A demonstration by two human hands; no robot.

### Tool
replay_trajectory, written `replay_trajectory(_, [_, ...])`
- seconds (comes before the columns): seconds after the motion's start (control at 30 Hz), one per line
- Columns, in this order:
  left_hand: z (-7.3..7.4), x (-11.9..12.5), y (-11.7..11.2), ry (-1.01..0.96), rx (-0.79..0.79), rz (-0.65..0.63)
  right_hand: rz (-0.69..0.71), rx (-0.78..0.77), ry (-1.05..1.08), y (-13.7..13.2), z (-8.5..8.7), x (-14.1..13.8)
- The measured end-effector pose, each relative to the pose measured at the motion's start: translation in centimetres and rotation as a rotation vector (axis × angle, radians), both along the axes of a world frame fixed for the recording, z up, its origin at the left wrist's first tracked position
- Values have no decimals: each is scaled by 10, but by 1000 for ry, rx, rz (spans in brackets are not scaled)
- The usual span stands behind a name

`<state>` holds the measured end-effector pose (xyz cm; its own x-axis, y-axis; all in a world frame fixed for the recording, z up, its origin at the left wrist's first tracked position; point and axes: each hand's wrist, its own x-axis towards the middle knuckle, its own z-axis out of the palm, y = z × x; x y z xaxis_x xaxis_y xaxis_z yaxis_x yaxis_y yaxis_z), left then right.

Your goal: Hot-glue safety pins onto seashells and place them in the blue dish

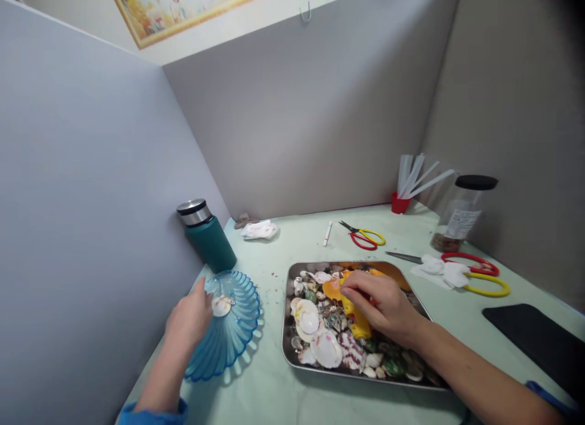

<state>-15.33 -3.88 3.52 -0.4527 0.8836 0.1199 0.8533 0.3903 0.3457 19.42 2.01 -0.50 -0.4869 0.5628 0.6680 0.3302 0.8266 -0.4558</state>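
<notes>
Over on the left of the worktop (274,388), the left hand (189,318) sat at the rim of a blue scalloped dish (237,346). Its fingers were loosely bent right by the one white shell (222,305) lying in it. Couldn't tell if it was pinching the shell or just steadying the dish.

The right hand (381,303) was down in the metal tray (286,352), palm down, fingers curled into the heap of mixed shells (326,349) and touching some yellow-orange bits (359,327). The fingertips were buried, so no idea whether it actually had hold of anything.

To me it looked like the picking-through stage, with the dish nearly bare and the tray still loaded. Any lift out of there would need a neat fingertip pinch on one piece, since everything was overlapping.

Teal flask (208,236) stood just behind the dish, small scissors (365,237) further back.
</notes>
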Motion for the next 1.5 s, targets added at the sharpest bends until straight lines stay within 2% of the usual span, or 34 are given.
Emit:
replay_trajectory(0.1, [-10, 8, -23, 51, -9, -27, 0, -5, -1, 2, -2, 0])
replay_trajectory(0.17, [-27, 18, -41, 152, -22, -218, 14, -17, -2, 2, -3, 0])
replay_trajectory(0.27, [-59, 29, -62, 321, 145, -527, 30, -24, -3, 2, -3, 1])
replay_trajectory(0.37, [-81, 24, -72, 462, 265, -631, 20, -24, -17, 1, -4, 1])
replay_trajectory(0.43, [-85, 11, -76, 515, 312, -672, 12, -17, -26, 1, -4, 1])
replay_trajectory(0.57, [-78, -15, -84, 613, 317, -756, -7, -8, -38, 2, -8, 2])
replay_trajectory(0.67, [-66, -6, -85, 629, 294, -754, -26, -9, -43, 2, -9, 2])
replay_trajectory(0.73, [-54, 20, -78, 564, 386, -771, -31, -5, -36, 1, -9, 2])
replay_trajectory(0.8, [-41, 57, -65, 444, 411, -839, -45, -4, -20, 0, -7, 2])
replay_trajectory(0.87, [-29, 94, -49, 339, 353, -925, -68, 1, -9, -1, -5, 3])
replay_trajectory(0.93, [-22, 124, -31, 285, 245, -923, -90, 13, -6, -1, -4, 4])
replay_trajectory(1.0, [-21, 143, -14, 268, 108, -920, -106, 25, -1, -1, -4, 5])
replay_trajectory(1.07, [-24, 154, -1, 276, 35, -950, -123, 35, 16, -2, -5, 4])
replay_trajectory(1.2, [-35, 161, 17, 293, -6, -997, -177, 35, 79, -1, -6, 2])
replay_trajectory(1.3, [-41, 160, 23, 248, 5, -1002, -247, 4, 43, 3, 1, 9])
replay_trajectory(1.4, [-42, 155, 25, 125, 39, -999, -284, -97, -201, 8, 16, 27])
replay_trajectory(1.5, [-41, 148, 26, 26, 67, -984, -240, -264, -578, 9, 29, 44])
